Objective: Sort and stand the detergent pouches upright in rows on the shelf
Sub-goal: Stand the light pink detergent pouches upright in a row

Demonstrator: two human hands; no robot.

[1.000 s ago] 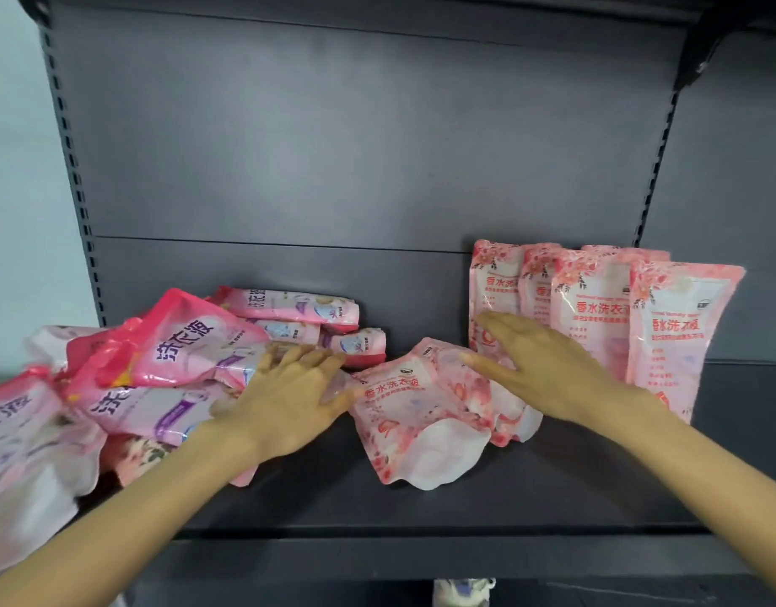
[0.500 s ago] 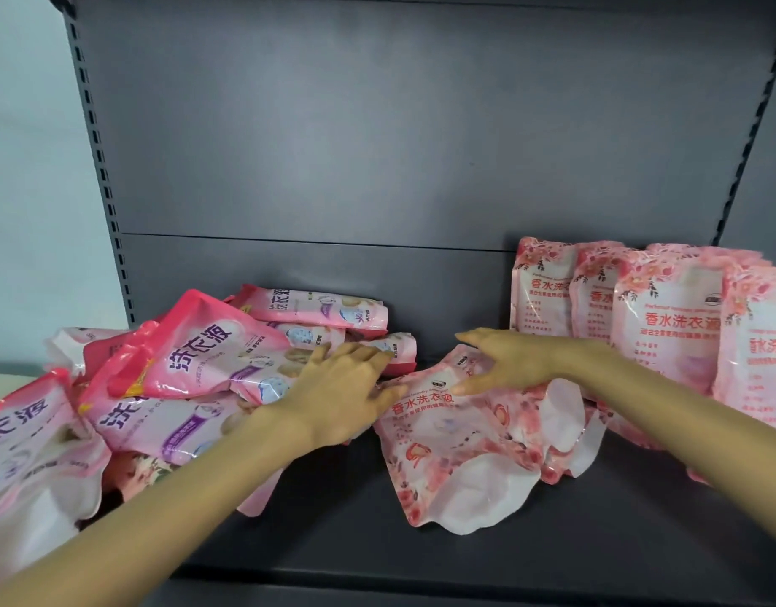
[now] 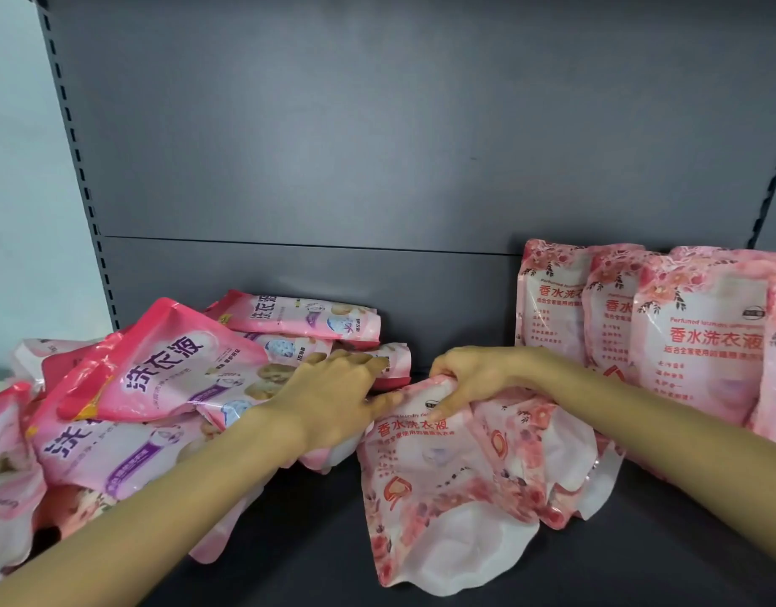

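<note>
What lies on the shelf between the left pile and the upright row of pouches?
In the head view, two floral pouches lie flat there, overlapping; the right hand grips the top edge of the nearer one.

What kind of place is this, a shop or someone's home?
Probably a shop or stockroom: a metal shelf with slotted uprights, identical detergent pouches standing in a row, and a loose pile at left.

Right hand point(image 3: 474, 378) grips floral pouch point(image 3: 439, 475); left hand point(image 3: 333, 400) rests on pile point(image 3: 158, 387).
</note>
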